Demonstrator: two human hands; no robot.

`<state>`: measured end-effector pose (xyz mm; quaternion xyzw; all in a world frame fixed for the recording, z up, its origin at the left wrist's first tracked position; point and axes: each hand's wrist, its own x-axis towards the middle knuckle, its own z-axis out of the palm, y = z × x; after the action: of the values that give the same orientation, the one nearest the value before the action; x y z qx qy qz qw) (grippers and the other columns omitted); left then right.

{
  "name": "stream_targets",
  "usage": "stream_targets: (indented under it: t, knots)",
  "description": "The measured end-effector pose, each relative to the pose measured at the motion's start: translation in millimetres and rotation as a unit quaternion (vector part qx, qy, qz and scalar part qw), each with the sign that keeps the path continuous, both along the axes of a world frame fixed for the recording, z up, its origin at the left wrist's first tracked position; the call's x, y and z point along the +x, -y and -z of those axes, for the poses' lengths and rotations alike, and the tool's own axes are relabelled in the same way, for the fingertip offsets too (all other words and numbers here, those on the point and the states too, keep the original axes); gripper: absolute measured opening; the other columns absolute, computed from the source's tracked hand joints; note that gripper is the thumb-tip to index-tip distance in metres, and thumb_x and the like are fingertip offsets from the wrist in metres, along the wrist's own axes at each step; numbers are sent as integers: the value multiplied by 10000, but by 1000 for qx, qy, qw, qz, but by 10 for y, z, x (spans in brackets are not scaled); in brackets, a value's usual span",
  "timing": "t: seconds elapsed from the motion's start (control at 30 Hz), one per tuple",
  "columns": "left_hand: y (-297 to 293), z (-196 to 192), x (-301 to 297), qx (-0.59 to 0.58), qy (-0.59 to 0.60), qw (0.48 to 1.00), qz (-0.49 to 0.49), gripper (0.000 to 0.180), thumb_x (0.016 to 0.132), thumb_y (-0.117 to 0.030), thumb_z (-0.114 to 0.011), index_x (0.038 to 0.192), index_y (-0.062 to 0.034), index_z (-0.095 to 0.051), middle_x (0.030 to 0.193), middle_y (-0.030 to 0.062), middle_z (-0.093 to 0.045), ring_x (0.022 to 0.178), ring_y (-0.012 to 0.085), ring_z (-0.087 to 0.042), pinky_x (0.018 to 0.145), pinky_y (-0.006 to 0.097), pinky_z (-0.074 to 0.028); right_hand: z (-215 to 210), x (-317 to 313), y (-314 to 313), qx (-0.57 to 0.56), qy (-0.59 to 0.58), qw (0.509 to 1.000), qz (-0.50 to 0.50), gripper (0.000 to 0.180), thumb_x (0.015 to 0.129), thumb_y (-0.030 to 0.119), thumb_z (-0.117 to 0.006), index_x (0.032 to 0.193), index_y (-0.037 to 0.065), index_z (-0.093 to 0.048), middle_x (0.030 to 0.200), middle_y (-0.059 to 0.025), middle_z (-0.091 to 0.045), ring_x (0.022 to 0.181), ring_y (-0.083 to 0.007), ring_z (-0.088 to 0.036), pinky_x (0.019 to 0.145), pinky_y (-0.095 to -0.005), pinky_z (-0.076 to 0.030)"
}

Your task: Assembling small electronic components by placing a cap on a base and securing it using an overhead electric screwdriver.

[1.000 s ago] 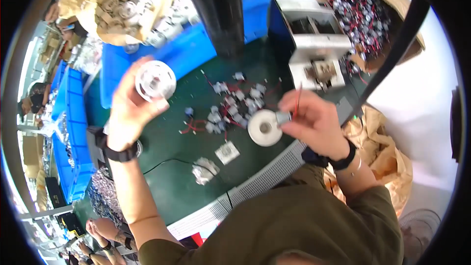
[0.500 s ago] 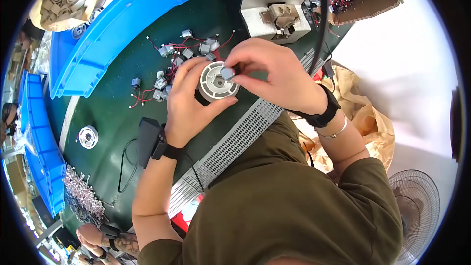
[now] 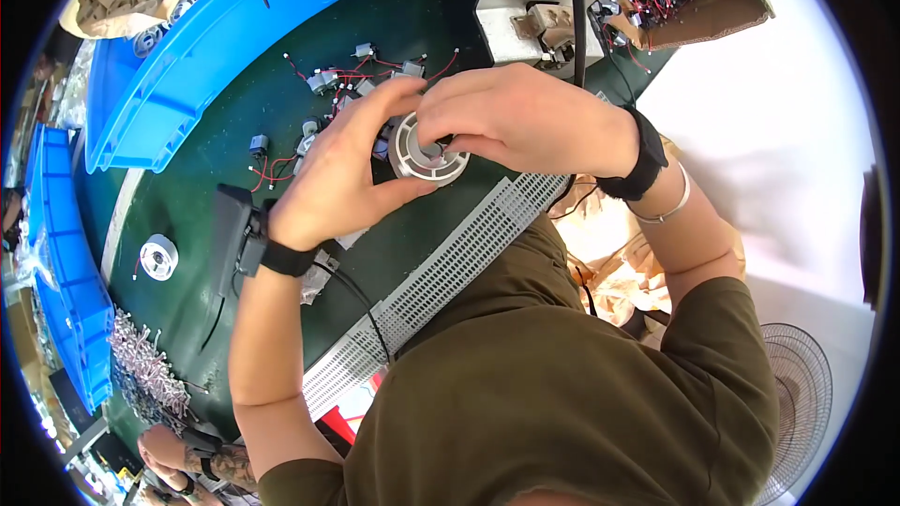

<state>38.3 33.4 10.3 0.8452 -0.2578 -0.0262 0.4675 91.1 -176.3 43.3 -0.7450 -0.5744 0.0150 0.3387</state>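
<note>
Grey plastic round part (image 3: 429, 152) gripped by both hands

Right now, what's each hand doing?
Left hand: closed around the round grey plastic part, holding it.
Right hand: fingers curled on top of the same part, pressing at its centre.

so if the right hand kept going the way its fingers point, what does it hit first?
The right hand points toward the person's left, fingertips already on the grey round part. Just past that sits the left hand, cupping the part from the other side. Depth is hard to judge here.
</note>
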Motion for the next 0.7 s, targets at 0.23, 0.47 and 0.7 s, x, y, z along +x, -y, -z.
stream_targets:
  t: [0.23, 0.47, 0.7]
  knots:
    - [-65, -114, 216, 22, 12, 996, 85, 681, 636, -138, -804, 1234, -68, -486, 1117, 111, -585, 1030, 293, -561, 889, 369, -443, -102, 2, -34, -120, 174, 973, -88, 179, 723, 37, -597, 894, 66, -553, 901, -59, -566, 878, -245, -587, 688, -333, -510]
    - [-90, -148, -41, 7, 49, 999, -18, 701, 635, -107, -791, 1260, -47, -477, 1210, 161, -553, 1114, 326, -546, 930, 370, -448, -217, 133, 33, 23, 181, 981, -61, 190, 825, 8, -560, 1015, -3, -563, 1019, -66, -583, 883, -170, -577, 727, -261, -484]
    - [223, 87, -302, 111, 260, 958, -50, 500, 646, -122, -790, 1099, -55, -591, 1206, 144, -519, 1066, 331, -545, 855, 381, -500, -1003, 613, -982, 395, -31, 906, 147, 429, 798, 118, -709, 1143, -33, -503, 1006, -122, -587, 873, -144, -569, 761, -257, -470]
